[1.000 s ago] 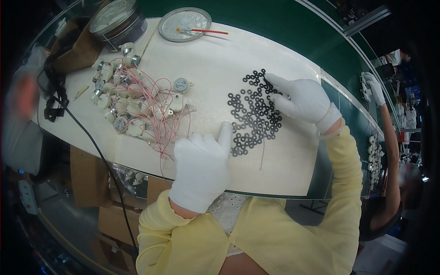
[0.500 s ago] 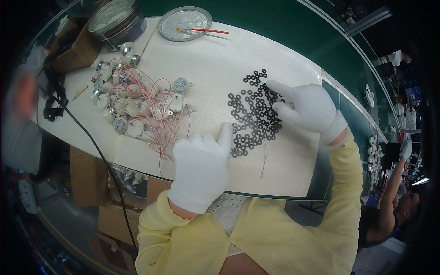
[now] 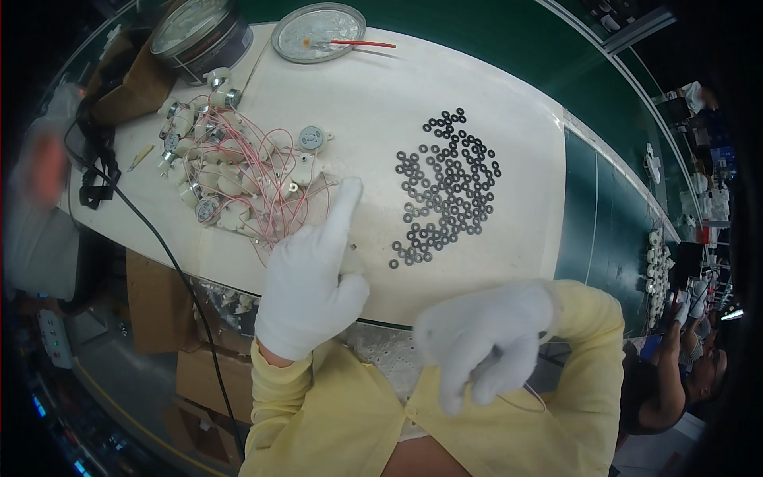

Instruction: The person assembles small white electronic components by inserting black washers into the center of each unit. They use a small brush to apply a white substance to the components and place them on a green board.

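Observation:
My left hand [image 3: 306,290], in a white glove, hovers over the near table edge beside the motor pile. Its index finger stretches toward loose wires; the thumb stands apart and the other fingers are partly hidden. A pale bit [image 3: 351,258] shows between thumb and index finger, too unclear to name. My right hand [image 3: 489,334], also gloved and slightly blurred, is drawn back in front of my body, fingers bent down. From its fingers a thin wire [image 3: 531,399] loops out. Small black rings [image 3: 449,191] lie scattered mid-table. Small motors [image 3: 230,179] with pink wires are heaped left.
A round metal lid [image 3: 310,52] with a red-handled stick [image 3: 366,44] lies at the back, beside a large tin [image 3: 199,40]. A black cable [image 3: 159,246] hangs over the left edge. Cardboard boxes [image 3: 207,389] stand below. A co-worker [image 3: 675,381] is at the far right.
My right hand has pulled back from the rings toward my body, the wire moving with it. My left hand has shifted left and forward, toward the motors. The rings lie slightly rearranged.

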Demonstrator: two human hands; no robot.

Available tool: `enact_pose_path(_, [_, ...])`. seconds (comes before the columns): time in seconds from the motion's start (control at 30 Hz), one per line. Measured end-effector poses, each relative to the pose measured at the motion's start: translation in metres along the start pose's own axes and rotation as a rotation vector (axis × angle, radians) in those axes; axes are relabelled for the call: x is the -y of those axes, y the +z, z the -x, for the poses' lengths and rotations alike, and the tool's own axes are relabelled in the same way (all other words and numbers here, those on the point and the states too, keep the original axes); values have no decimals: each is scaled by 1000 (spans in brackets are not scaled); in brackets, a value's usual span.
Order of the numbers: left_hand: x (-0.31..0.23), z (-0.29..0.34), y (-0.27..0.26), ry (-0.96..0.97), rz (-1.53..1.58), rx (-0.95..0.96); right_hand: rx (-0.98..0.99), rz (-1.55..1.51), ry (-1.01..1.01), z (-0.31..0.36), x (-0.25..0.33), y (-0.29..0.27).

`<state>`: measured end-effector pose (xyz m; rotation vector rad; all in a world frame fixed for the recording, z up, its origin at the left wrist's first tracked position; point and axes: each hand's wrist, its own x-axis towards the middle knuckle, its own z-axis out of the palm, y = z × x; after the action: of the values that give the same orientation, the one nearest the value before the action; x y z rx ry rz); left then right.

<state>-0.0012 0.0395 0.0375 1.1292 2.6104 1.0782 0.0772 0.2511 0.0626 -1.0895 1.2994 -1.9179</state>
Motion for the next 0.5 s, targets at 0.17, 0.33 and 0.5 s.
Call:
enact_pose_path(0.17, [12,13,-1,-117,360,-166,-53,392,-140,-29,-47,0])
enact_pose_path(0.33, [13,16,2,-137,451,-280,-359,494,-104,-32,-64,2])
enact_pose_path(0.5, [14,11,9,48,174,-253,-506,625,96,-17,-47,3])
